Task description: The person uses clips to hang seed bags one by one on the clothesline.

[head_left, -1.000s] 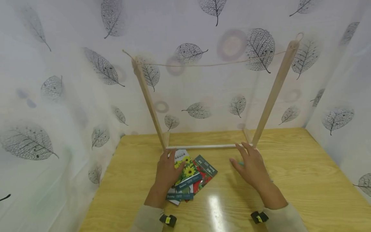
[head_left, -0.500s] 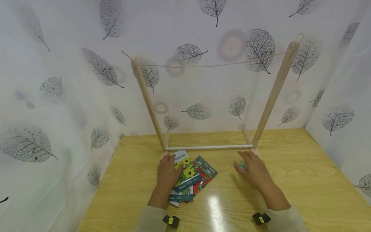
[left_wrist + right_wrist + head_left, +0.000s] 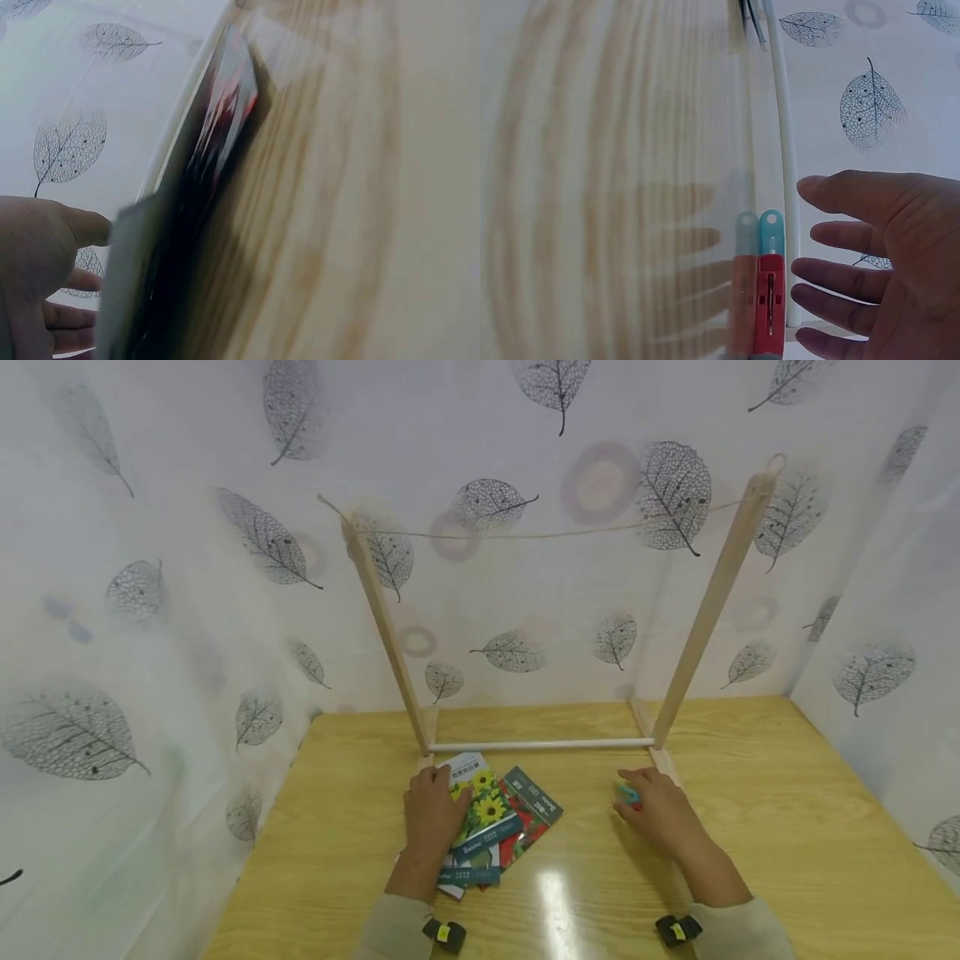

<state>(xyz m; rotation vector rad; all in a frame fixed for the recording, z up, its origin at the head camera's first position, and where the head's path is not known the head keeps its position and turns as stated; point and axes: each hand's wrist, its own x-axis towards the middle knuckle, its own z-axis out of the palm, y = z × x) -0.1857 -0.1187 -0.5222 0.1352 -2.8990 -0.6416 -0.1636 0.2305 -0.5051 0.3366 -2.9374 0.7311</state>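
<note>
A fanned pile of seed packets lies on the table; the top packet (image 3: 487, 806) has yellow flowers, and a red-flowered packet (image 3: 531, 806) sticks out to the right. My left hand (image 3: 433, 814) rests at the pile's left edge, its fingers loosely bent; in the left wrist view the packets (image 3: 225, 112) appear edge-on beside the thumb. My right hand (image 3: 662, 810) is low over the table, by teal and red clothespins that it partly hides. In the right wrist view its relaxed fingers (image 3: 847, 277) are spread beside a teal clothespin (image 3: 771, 225) and a red clothespin (image 3: 770, 304), apart from both.
Behind the hands stands a wooden frame with a left post (image 3: 386, 635), a right post (image 3: 708, 618) and a white rod (image 3: 540, 745) low between them. A string (image 3: 525, 536) sags between the post tops. A leaf-patterned sheet (image 3: 525, 602) surrounds the wooden table (image 3: 787, 827).
Both hands have drawn back slightly from the white rod towards the person. The right hand's fingers have come down and in beside the clothespins. The packets have not visibly moved.
</note>
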